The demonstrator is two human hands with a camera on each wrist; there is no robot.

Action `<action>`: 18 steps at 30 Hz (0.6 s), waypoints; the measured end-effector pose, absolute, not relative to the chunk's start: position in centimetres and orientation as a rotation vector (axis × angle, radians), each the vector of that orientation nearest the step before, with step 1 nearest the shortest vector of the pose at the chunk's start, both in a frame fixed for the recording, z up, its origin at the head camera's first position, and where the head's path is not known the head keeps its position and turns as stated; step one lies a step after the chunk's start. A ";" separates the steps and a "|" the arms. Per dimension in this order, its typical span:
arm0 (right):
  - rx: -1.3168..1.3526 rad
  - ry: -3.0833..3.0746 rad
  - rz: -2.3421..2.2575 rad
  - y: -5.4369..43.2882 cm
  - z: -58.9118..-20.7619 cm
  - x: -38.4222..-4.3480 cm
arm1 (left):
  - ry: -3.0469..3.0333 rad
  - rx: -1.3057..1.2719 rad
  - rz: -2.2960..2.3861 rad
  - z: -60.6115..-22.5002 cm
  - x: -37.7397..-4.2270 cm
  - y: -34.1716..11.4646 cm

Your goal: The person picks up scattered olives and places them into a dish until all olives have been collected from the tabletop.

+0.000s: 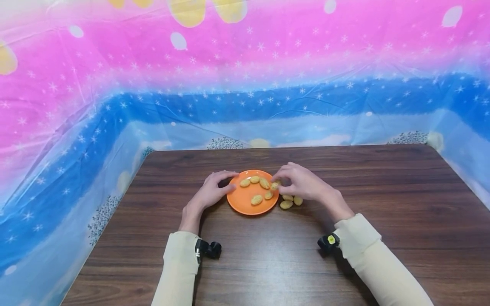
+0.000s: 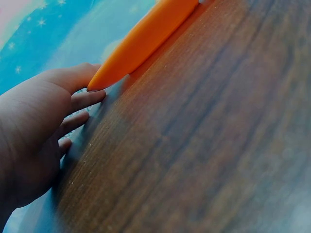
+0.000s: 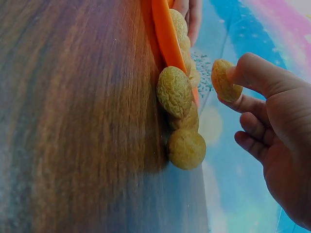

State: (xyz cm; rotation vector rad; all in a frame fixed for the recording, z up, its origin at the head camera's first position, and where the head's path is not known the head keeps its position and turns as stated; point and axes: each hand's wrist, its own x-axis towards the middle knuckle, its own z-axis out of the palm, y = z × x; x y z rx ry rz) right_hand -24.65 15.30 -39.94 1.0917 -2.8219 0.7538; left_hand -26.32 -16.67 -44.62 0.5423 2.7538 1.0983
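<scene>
The right hand [image 1: 302, 180] is pinching a wrinkled oval [image 3: 226, 81] over the orange plate [image 1: 242, 199]. The left hand [image 1: 210, 190] is gripping that plate's rim.

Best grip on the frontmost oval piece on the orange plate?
I'd pinch the frontmost piece across its narrow middle, near side to far side, coming from above. It lies roughly left to right, with bare plate in front and behind; the raised rim makes a low approach look awkward.

Right fingers [image 3: 249, 104] in a pinch, left fingers [image 1: 225, 174] slightly apart
</scene>
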 end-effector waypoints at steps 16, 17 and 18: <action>1.172 -2.796 0.693 13.3 -39.0 -25.2 | 2.754 0.567 1.098 -44.5 -26.4 -16.6; 1.179 -2.791 0.688 13.2 -39.0 -25.2 | 2.755 0.574 1.098 -44.5 -26.4 -16.6; 1.180 -2.790 0.687 13.0 -39.0 -25.3 | 2.755 0.581 1.098 -44.5 -26.4 -16.6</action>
